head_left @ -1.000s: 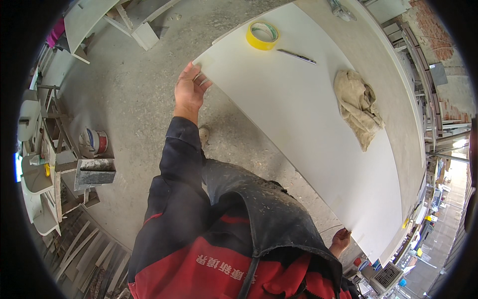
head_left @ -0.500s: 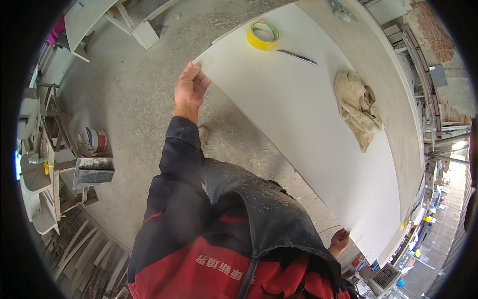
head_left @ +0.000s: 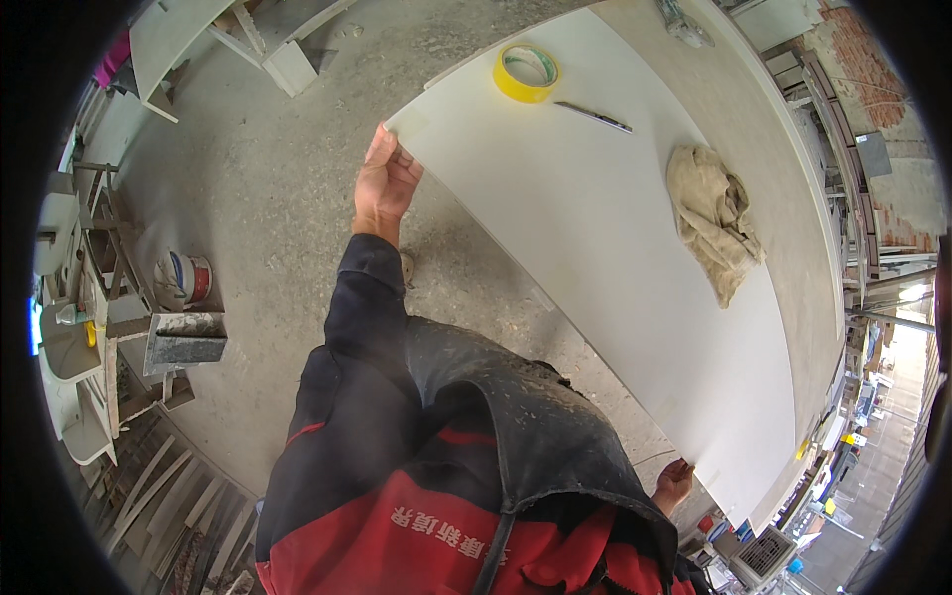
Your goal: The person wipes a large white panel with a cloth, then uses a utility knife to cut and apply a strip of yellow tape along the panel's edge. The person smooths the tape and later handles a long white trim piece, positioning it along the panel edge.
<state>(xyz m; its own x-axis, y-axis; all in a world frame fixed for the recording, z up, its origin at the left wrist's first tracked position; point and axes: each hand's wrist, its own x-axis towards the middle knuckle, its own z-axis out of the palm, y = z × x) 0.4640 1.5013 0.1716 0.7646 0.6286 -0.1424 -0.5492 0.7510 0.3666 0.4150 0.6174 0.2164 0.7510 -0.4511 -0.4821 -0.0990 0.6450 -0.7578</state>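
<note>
A long white sheet point(head_left: 615, 268) lies on a pale worktop in front of me. At its far left corner, my left hand point(head_left: 387, 183) holds the edge, thumb at the corner and fingers curled beside it. My right hand point(head_left: 673, 484) pinches the same long edge towards the lower right; part of that hand is hidden by my clothing. On the sheet rest a roll of yellow tape point(head_left: 508, 87) near the far end, a slim knife point(head_left: 593, 116) beside it, and a crumpled beige cloth point(head_left: 709, 213) towards the far side.
Beyond the sheet, the worktop point(head_left: 764, 169) carries a clear object point(head_left: 684, 25) at its far end. On the concrete floor to my left are a bucket point(head_left: 190, 279) and a dark-faced block point(head_left: 186, 339), beside cluttered racks. Curved strips point(head_left: 159, 496) lie lower left.
My left wrist and forearm have shifted slightly to the right, the hand staying at the corner. The tape, knife and cloth appear very slightly displaced; my right hand has barely moved.
</note>
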